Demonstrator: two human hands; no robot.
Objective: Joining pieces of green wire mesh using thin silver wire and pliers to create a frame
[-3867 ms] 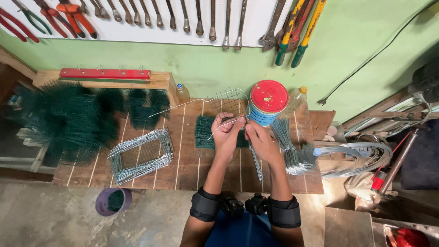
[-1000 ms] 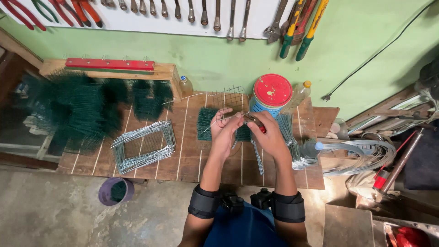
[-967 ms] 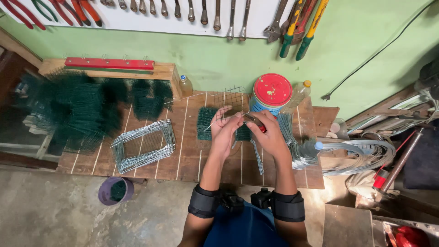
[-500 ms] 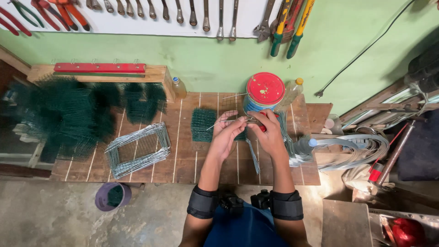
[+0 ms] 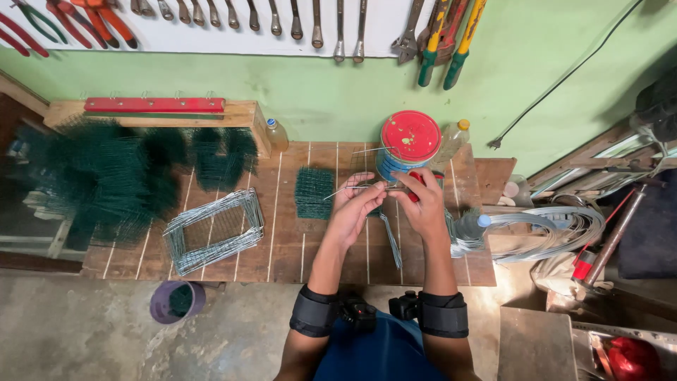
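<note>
My left hand pinches a thin grey wire that sticks out to the left over the wooden bench. My right hand grips a red-handled tool against the same wire, just in front of a blue tin with a red lid. A small square of green wire mesh lies left of my hands. More bent grey wires lie on the boards beneath my wrists.
A stack of grey wire frames lies at the left, with piles of green mesh behind. Coiled grey wire sits to the right. Two plastic bottles stand by the wall. Wrenches and pliers hang above. A purple pot stands on the floor.
Both hands stay together at the wire. The view has shifted slightly; the hands have worked a little nearer the red-lidded tin.
</note>
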